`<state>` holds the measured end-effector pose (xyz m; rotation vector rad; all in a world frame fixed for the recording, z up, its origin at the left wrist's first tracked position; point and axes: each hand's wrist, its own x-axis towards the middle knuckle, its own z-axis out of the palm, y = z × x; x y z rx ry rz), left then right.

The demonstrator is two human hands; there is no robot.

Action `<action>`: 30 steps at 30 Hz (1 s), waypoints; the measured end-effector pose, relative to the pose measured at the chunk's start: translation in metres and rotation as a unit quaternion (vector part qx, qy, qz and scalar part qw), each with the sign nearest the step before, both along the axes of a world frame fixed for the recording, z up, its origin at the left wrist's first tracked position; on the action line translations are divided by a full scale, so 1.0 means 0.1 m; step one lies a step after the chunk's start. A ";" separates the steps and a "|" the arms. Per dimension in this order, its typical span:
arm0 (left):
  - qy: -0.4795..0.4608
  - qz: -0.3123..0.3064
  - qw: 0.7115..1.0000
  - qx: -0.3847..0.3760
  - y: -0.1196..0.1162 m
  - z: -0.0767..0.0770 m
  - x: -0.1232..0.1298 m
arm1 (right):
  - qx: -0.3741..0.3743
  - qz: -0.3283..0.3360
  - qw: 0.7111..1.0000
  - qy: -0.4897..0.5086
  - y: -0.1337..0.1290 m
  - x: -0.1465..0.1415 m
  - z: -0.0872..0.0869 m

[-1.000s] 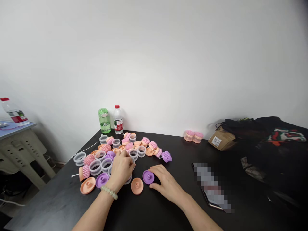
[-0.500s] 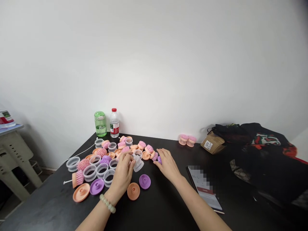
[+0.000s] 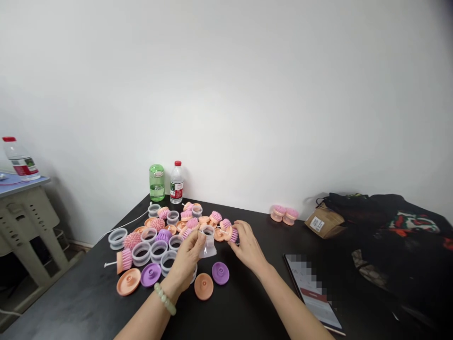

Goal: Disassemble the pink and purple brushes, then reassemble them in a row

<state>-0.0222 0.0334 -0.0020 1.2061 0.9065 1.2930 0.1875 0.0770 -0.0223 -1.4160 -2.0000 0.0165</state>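
My left hand point(image 3: 189, 257), with a beaded bracelet at its wrist, is closed in a pinch on a clear plastic piece point(image 3: 208, 248); its exact shape is hard to make out. Just beyond it is a translucent ring point(image 3: 208, 231). My right hand point(image 3: 247, 243) has its fingers curled round a brush head point(image 3: 231, 233) with an orange base, a white stem and pink-purple bristles. Below the hands, an orange disc cap point(image 3: 204, 286) and a purple disc cap point(image 3: 221, 273) lie face up on the black table point(image 3: 240, 307).
Left of my hands lie several translucent rings point(image 3: 141, 253), bristle heads point(image 3: 124, 260) and caps point(image 3: 129, 282). A green bottle point(image 3: 156, 184) and a water bottle point(image 3: 176, 183) stand behind. Two pink brushes point(image 3: 283, 215), a paper bag point(image 3: 323, 222), a tablet point(image 3: 313, 293) and dark cloth point(image 3: 399, 255) are rightward.
The view has swung slightly left. My right fingers have closed in round the brush head, which is now turned with its stem pointing left. My left hand still grips the clear piece.
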 end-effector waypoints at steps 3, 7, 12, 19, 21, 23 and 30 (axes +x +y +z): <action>-0.035 -0.043 0.998 -0.018 -0.01 0.01 0.00 | -0.006 0.027 0.998 0.056 -0.18 -0.01 0.02; 0.014 -0.035 0.999 0.034 0.01 -0.04 0.02 | -0.065 0.092 0.969 0.222 -0.49 -0.01 0.12; 0.160 -0.025 0.978 0.130 0.02 -0.06 0.03 | -0.066 0.141 0.935 0.320 -0.76 0.01 0.21; 0.291 -0.036 0.941 0.171 -0.04 -0.06 0.06 | -0.047 0.136 0.966 0.214 -0.87 -0.02 0.22; 0.287 -0.045 0.942 0.170 -0.05 -0.06 0.07 | -0.044 0.135 0.970 0.196 -0.88 -0.04 0.22; 0.280 -0.057 0.942 0.173 -0.06 -0.06 0.07 | -0.048 0.136 0.971 0.189 -0.90 -0.05 0.21; 0.263 -0.056 0.945 0.186 -0.10 0.00 0.05 | -0.102 0.122 0.962 0.222 -0.92 -0.07 0.21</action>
